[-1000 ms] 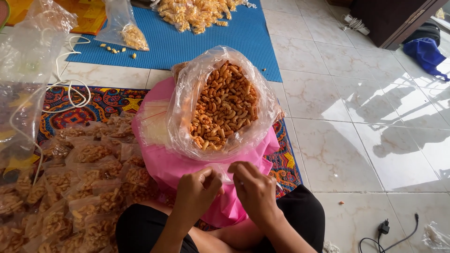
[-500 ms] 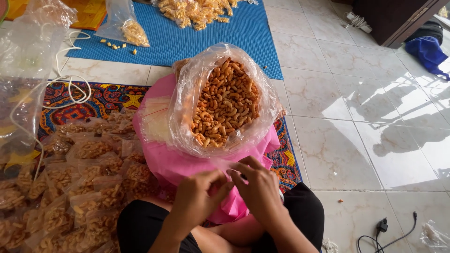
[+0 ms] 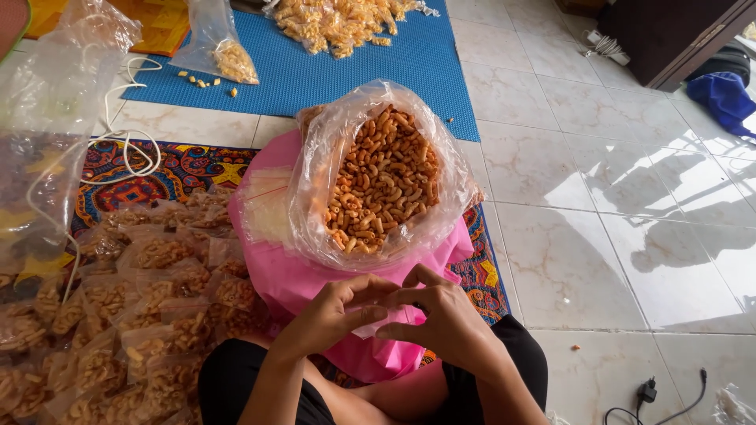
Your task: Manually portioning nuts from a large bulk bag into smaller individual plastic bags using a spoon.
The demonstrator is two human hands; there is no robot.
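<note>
Close by, both hands (image 3: 394,311) pinch small clear bag (image 3: 378,319) w/ snack sack (image 3: 378,181) ahead.

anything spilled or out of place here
Yes: a few loose snack pieces lie scattered on the blue mat beside a small clear bag, outside any bag. One stray crumb sits on the white tile floor. Nothing looks damaged.

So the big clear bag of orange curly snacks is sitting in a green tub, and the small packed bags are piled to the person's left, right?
Not quite: the tub is pink, not green. The head view shows the big clear bag of orange curly snacks sitting in it, and the small packed bags piled to the person's left.
</note>
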